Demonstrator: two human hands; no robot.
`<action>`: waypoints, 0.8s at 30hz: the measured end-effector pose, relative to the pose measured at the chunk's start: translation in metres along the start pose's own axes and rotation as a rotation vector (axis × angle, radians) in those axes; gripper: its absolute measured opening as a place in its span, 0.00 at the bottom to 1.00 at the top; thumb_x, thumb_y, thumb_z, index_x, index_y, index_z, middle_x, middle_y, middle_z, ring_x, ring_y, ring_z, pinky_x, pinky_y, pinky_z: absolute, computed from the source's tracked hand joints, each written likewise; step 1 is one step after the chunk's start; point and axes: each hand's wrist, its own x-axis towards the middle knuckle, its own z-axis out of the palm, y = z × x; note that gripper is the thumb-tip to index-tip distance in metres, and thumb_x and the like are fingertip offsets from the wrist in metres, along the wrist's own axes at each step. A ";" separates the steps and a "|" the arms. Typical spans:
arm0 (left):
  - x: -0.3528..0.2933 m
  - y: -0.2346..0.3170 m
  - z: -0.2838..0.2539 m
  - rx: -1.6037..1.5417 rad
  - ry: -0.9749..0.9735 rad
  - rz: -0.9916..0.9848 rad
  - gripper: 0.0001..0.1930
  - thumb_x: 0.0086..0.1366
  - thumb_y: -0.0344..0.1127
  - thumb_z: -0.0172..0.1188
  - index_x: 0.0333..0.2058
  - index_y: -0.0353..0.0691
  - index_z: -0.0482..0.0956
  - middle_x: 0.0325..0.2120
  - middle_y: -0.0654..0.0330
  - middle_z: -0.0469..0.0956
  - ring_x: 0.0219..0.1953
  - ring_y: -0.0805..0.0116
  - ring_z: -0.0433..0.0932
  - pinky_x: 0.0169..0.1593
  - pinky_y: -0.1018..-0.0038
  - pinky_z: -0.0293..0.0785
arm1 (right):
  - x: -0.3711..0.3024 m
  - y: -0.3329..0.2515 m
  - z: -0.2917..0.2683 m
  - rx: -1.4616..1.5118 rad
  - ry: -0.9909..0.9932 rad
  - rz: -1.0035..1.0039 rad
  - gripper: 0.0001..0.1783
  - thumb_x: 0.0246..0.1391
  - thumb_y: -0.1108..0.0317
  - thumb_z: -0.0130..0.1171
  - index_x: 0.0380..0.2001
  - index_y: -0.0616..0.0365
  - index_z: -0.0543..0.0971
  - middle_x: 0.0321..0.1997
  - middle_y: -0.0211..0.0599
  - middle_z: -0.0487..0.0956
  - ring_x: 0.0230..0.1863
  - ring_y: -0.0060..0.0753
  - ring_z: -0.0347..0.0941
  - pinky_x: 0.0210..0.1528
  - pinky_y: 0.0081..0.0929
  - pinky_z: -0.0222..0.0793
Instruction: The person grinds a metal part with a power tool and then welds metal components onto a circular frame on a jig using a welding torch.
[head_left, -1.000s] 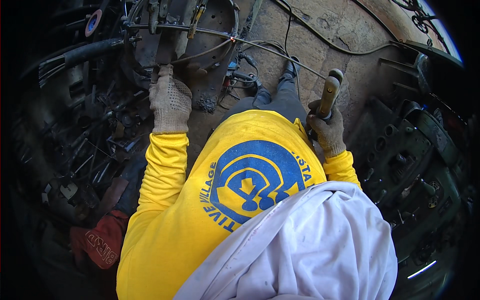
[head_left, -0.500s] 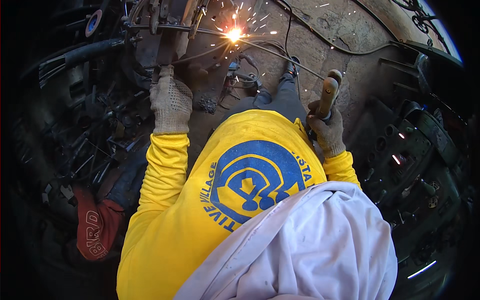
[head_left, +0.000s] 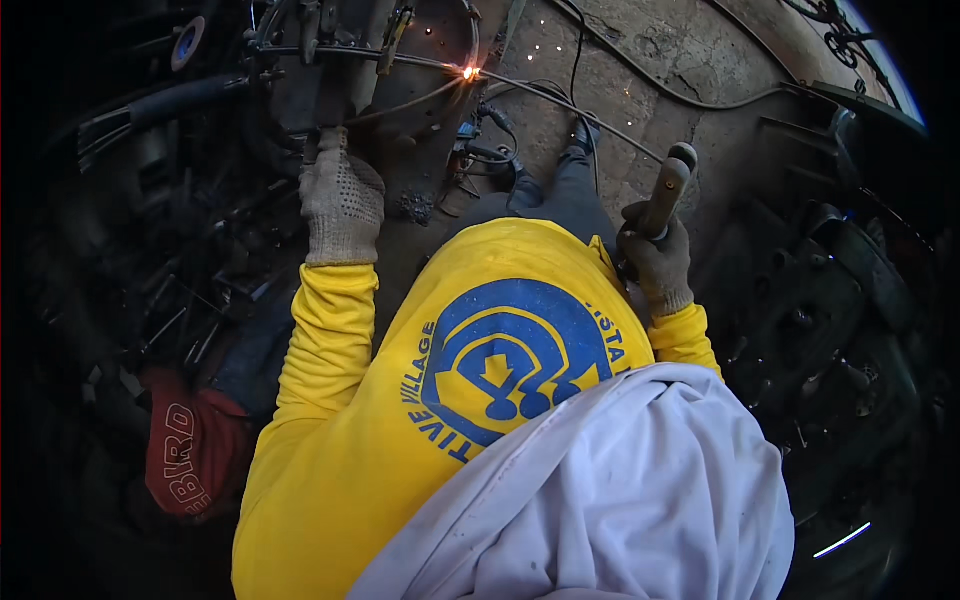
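My right hand (head_left: 660, 262), in a knitted work glove, is closed round a welding electrode holder (head_left: 664, 196). From its jaws a thin electrode (head_left: 590, 119) runs up and left to a small orange glow (head_left: 471, 73). The glow sits on a curved metal rod (head_left: 425, 62) of a workpiece, where a yellowish clamp (head_left: 393, 42) grips near it. My left hand (head_left: 342, 205), in a dotted knit glove, is closed at the edge of the metalwork below the rod. Its fingertips are partly hidden, and what they hold is unclear.
A cable (head_left: 690, 100) crosses the concrete floor beyond my feet. At left, a person in a red garment (head_left: 195, 455) is close to scattered dark metal pieces. Dark machinery (head_left: 820, 330) stands at right. A blue-centred disc (head_left: 187, 43) shows far left.
The bright arc and its shower of sparks have shrunk to a small orange glow, and the scene is darker. My right hand and the holder have shifted slightly right. My left hand stays put.
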 end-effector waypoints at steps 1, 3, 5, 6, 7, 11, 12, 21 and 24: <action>0.001 0.001 0.001 -0.018 -0.013 -0.011 0.22 0.59 0.30 0.56 0.54 0.38 0.71 0.40 0.42 0.78 0.40 0.41 0.78 0.47 0.53 0.75 | 0.001 0.002 0.001 0.000 0.001 0.000 0.18 0.42 0.71 0.64 0.40 0.60 0.77 0.30 0.31 0.77 0.31 0.22 0.74 0.37 0.22 0.71; 0.001 0.000 0.003 -0.086 0.005 -0.019 0.21 0.60 0.31 0.55 0.53 0.37 0.71 0.41 0.43 0.78 0.41 0.42 0.78 0.47 0.53 0.75 | 0.002 0.006 0.004 -0.042 -0.022 -0.087 0.20 0.42 0.72 0.62 0.42 0.60 0.75 0.28 0.32 0.76 0.25 0.23 0.73 0.30 0.21 0.71; 0.001 -0.003 0.007 -0.250 0.021 -0.054 0.20 0.62 0.32 0.54 0.53 0.37 0.71 0.41 0.43 0.78 0.42 0.43 0.78 0.48 0.53 0.75 | 0.003 0.007 0.003 -0.032 -0.029 -0.089 0.20 0.42 0.72 0.63 0.42 0.60 0.75 0.28 0.32 0.76 0.26 0.23 0.74 0.31 0.21 0.71; 0.002 -0.005 0.010 -0.386 0.020 -0.089 0.19 0.63 0.32 0.54 0.53 0.36 0.71 0.42 0.43 0.78 0.42 0.43 0.78 0.49 0.53 0.75 | 0.003 0.007 0.003 -0.022 -0.034 -0.089 0.20 0.42 0.72 0.63 0.43 0.60 0.75 0.29 0.32 0.76 0.26 0.23 0.74 0.32 0.21 0.71; 0.003 -0.006 0.012 -0.533 0.023 -0.135 0.19 0.63 0.33 0.53 0.53 0.36 0.71 0.42 0.43 0.78 0.43 0.44 0.78 0.49 0.54 0.76 | 0.003 0.008 0.002 -0.022 -0.035 -0.089 0.20 0.42 0.72 0.63 0.43 0.60 0.75 0.29 0.32 0.76 0.26 0.23 0.74 0.32 0.21 0.71; 0.005 0.001 0.007 -1.227 -0.050 -0.426 0.17 0.66 0.35 0.51 0.52 0.35 0.71 0.43 0.44 0.78 0.44 0.46 0.78 0.51 0.54 0.76 | 0.004 0.008 0.002 -0.037 -0.030 -0.084 0.20 0.43 0.72 0.63 0.43 0.60 0.75 0.29 0.32 0.76 0.26 0.24 0.74 0.32 0.22 0.71; 0.006 0.004 0.004 -1.379 -0.077 -0.494 0.17 0.67 0.35 0.50 0.52 0.35 0.71 0.44 0.44 0.78 0.44 0.46 0.78 0.51 0.54 0.76 | 0.004 0.008 0.003 -0.044 -0.030 -0.082 0.19 0.43 0.72 0.63 0.43 0.60 0.75 0.29 0.32 0.77 0.26 0.24 0.74 0.32 0.22 0.71; 0.012 0.010 -0.006 -1.846 -0.200 -0.737 0.17 0.73 0.39 0.46 0.50 0.33 0.71 0.46 0.46 0.78 0.47 0.50 0.79 0.54 0.55 0.77 | 0.005 0.008 0.005 -0.066 -0.021 -0.090 0.20 0.43 0.72 0.63 0.43 0.60 0.75 0.28 0.33 0.77 0.26 0.24 0.74 0.33 0.22 0.72; 0.007 -0.010 0.011 -1.869 -0.232 -0.647 0.16 0.72 0.39 0.47 0.50 0.33 0.71 0.47 0.46 0.77 0.47 0.50 0.79 0.54 0.54 0.77 | 0.006 0.007 0.005 -0.072 -0.044 -0.087 0.20 0.43 0.72 0.64 0.43 0.60 0.75 0.28 0.33 0.77 0.26 0.25 0.74 0.33 0.22 0.72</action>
